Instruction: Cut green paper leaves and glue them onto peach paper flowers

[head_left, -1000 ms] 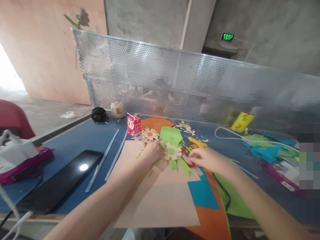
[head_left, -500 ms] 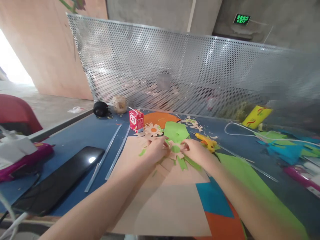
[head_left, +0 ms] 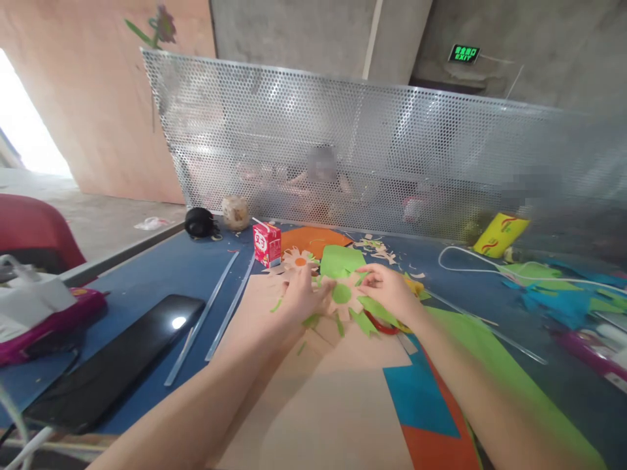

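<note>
A paper flower (head_left: pixel 343 295) with pale pink petals, a green centre and green leaves sits between my two hands over a pale pink sheet (head_left: pixel 313 385). My left hand (head_left: pixel 300 297) grips its left edge with fingers curled. My right hand (head_left: pixel 386 290) pinches its right side near the top. Red scissors (head_left: pixel 385 324) lie partly hidden under my right hand. A second flower with an orange centre (head_left: pixel 297 260) lies just beyond my left hand.
A small red drink carton (head_left: pixel 267 243), green paper (head_left: pixel 340 260), orange paper (head_left: pixel 311 238) and a yellow glue gun (head_left: pixel 414 285) lie behind the hands. A black phone (head_left: pixel 112 359) and clear strips (head_left: pixel 215 303) lie left. A perforated metal screen (head_left: pixel 372 156) stands at the back.
My right hand came left from the scissors and took hold of the flower's right side. Both hands now hold the flower slightly raised; the left hand stayed on it.
</note>
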